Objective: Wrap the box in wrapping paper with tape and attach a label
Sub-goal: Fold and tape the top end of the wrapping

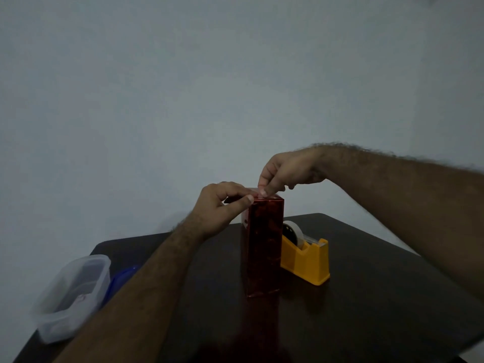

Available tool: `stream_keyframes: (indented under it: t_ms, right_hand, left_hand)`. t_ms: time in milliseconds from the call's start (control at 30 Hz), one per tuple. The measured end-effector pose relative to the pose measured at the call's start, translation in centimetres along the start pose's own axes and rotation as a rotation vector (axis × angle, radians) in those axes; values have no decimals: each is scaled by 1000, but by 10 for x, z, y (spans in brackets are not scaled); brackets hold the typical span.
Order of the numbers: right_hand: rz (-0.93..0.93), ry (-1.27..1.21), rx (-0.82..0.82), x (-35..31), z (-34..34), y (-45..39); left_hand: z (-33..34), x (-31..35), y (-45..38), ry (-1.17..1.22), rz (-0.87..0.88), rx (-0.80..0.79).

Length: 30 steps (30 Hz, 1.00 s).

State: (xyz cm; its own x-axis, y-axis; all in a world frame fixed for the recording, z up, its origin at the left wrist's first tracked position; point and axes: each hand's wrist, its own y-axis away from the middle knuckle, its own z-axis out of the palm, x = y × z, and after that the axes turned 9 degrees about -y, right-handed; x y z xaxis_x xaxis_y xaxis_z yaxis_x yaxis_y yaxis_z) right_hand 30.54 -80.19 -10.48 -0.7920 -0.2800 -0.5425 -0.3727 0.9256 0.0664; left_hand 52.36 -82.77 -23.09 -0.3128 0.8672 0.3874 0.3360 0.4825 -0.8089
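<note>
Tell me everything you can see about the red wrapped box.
The red wrapped box is tall and narrow and stands upright on the dark table, directly in front of the yellow tape dispenser. Its glossy dark red paper covers the visible sides. The left hand and right hand pinch at its top end, where something pale, perhaps tape, shows.

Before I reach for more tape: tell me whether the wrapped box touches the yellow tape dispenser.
Cannot tell. In the head view the wrapped box overlaps the left end of the yellow tape dispenser, hiding any gap or contact.
</note>
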Motion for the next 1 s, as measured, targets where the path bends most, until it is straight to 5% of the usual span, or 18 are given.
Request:
stream_keyframes:
  t_ms: [1000]
  right_hand:
    - [298,85,256,1,-2,9]
  left_hand:
    - [2,3,-1,-8,13,27]
